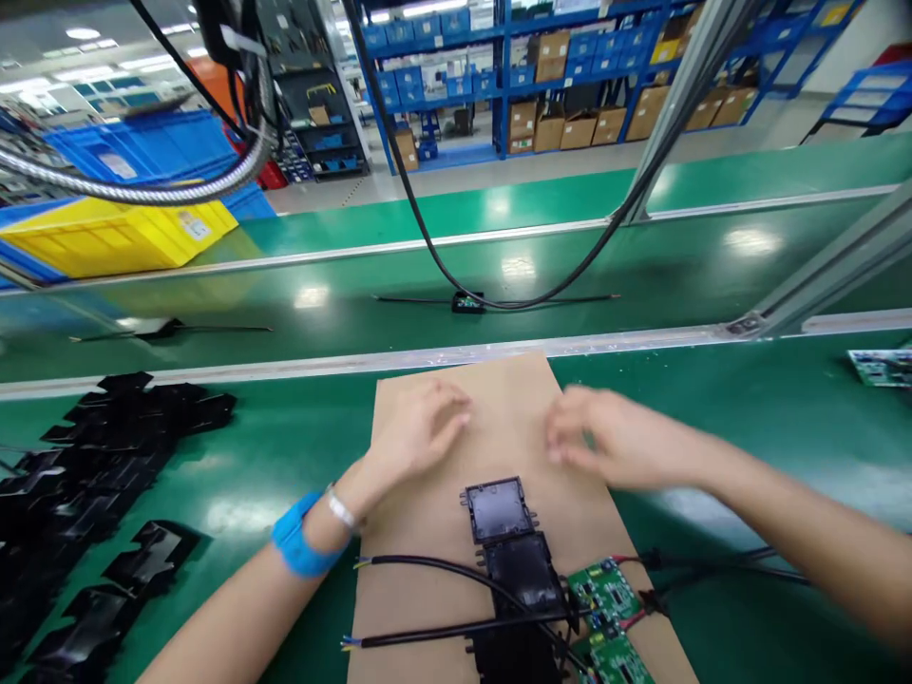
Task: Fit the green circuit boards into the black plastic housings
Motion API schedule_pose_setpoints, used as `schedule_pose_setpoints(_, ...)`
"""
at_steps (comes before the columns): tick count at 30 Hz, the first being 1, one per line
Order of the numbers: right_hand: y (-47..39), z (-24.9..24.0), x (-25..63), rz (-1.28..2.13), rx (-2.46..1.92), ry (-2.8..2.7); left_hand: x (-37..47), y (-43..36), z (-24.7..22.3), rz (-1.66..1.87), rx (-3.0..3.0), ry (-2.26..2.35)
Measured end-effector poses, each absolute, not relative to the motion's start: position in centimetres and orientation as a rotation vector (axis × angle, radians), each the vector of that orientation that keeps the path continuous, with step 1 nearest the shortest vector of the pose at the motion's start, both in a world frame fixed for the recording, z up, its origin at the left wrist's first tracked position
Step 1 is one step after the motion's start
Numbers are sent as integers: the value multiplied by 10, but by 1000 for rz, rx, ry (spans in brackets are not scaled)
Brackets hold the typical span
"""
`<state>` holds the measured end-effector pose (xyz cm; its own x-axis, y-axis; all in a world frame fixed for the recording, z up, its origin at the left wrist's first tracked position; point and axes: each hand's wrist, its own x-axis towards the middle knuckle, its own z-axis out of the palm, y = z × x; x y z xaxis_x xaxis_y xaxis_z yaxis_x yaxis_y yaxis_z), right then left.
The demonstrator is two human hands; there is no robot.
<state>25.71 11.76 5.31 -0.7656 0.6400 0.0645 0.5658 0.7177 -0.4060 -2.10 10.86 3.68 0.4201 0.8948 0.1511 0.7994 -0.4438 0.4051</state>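
My left hand point(424, 429), with a blue wristband, hovers over the upper left of a cardboard sheet point(413, 513), fingers curved apart and holding nothing. My right hand point(598, 437) is over the sheet's upper right edge, slightly blurred, its fingers bent with a gap to the thumb and nothing visible in it. Below and between them lies a row of black plastic housings point(500, 511). Green circuit boards point(605, 594) with red and black wires rest at the sheet's lower right. Black cables point(427, 632) with stripped ends cross the housings.
Many black plastic parts point(121, 456) are spread on the green table at left. A metal rail point(320, 366) runs behind the sheet. Beyond it, a black cable point(406, 180) hangs low near a small housing point(468, 302) with wires. Another board point(883, 368) lies far right.
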Motion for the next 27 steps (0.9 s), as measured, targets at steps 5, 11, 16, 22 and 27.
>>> schedule_pose_setpoints(5,22,46,267,1003,-1071,-2774,-8,6,42,456,2188,1082)
schedule_pose_setpoints(11,15,46,279,1085,-1222,-2576,-5,-29,52,260,2311,1088)
schedule_pose_setpoints(16,15,58,262,905,-1029,-2477,-1,-30,72,492,2059,1119)
schedule_pose_setpoints(22,27,67,229,861,-920,-2342,17,-19,71,520,1787,1328)
schedule_pose_setpoints(27,29,63,219,781,-1084,-2312,16,-19,61,566,1858,1478)
